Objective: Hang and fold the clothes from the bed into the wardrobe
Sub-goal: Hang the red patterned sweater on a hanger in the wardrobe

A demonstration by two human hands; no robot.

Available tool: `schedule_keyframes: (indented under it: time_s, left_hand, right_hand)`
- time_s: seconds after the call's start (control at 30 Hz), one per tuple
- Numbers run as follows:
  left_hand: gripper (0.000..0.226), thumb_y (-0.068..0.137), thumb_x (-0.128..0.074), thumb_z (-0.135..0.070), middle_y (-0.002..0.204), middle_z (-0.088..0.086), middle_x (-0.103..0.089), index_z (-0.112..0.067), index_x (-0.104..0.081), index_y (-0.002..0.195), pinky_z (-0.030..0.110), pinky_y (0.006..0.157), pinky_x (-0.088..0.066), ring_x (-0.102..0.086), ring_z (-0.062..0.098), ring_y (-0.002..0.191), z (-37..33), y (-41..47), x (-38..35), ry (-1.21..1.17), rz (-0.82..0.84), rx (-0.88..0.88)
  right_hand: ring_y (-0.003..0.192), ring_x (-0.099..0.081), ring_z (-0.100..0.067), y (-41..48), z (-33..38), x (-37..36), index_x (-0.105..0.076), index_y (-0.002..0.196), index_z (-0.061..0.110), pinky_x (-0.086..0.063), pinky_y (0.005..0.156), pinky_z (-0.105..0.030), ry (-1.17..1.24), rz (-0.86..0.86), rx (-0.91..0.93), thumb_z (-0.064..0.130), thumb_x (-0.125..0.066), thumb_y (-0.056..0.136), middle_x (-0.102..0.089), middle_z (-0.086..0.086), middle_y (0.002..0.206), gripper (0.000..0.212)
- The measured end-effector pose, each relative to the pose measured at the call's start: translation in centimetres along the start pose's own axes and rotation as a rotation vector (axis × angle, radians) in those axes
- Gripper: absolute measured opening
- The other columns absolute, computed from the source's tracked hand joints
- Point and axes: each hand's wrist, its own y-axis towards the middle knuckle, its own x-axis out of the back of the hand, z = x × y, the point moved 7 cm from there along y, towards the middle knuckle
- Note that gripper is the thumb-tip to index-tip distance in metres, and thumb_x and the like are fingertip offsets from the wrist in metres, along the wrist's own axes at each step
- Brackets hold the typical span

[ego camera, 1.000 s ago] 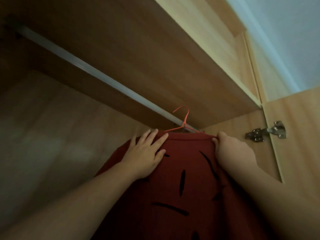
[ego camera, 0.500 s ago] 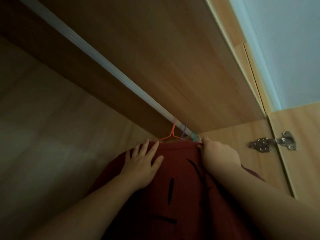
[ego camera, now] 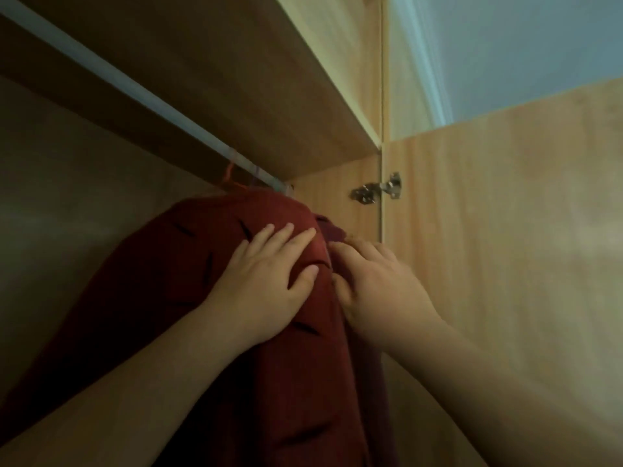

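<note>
The red garment (ego camera: 161, 281) hangs by its orange hanger (ego camera: 229, 172) at the right end of the rail (ego camera: 135, 92), the left grip (ego camera: 266, 281) flat and wide on it and the right grip (ego camera: 374, 288) pinching its right edge, so a hard sideways tug could slide it off the hanger.

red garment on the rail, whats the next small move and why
Probably release it and draw both hands back: the red garment hangs from the orange hanger on the rail, with the left hand flat on its front and the right hand at its edge.
</note>
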Motion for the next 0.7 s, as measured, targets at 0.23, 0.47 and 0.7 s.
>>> schedule_keyframes:
  time_s: [0.23,0.47,0.7]
  left_hand:
    - [0.066,0.097,-0.032,-0.057,0.166,-0.002,-0.012,-0.039,-0.010,0.156,0.046,0.124,-0.009,-0.002,0.022,0.153,-20.6,-11.2,-9.8,-0.068,0.247,-0.153]
    - [0.066,0.100,-0.030,-0.056,0.167,-0.006,-0.001,-0.040,0.001,0.156,0.043,0.124,-0.003,0.006,0.018,0.153,-43.0,-28.3,-17.2,-0.393,0.643,-0.257]
    - [0.069,0.099,-0.040,-0.051,0.167,0.001,-0.009,-0.033,-0.010,0.158,0.048,0.122,-0.011,-0.003,0.024,0.153,-61.2,-44.0,-20.5,-0.566,0.971,-0.426]
  right_hand:
    - [0.143,-0.027,-0.020,-23.8,-12.0,7.7,-0.032,0.150,0.032,-0.034,0.111,-0.039,-0.145,0.224,-0.222,0.038,-0.047,0.093,-0.036,0.004,0.154,0.059]
    - [0.147,-0.024,-0.028,-53.0,-20.9,19.5,-0.033,0.151,0.027,-0.033,0.115,-0.050,-0.270,0.501,-0.596,0.039,-0.051,0.093,-0.035,-0.003,0.156,0.061]
    - [0.140,-0.034,-0.039,-74.1,-22.7,32.2,-0.043,0.146,0.018,-0.037,0.109,-0.054,-0.387,0.641,-1.015,0.041,-0.042,0.087,-0.045,-0.014,0.148,0.063]
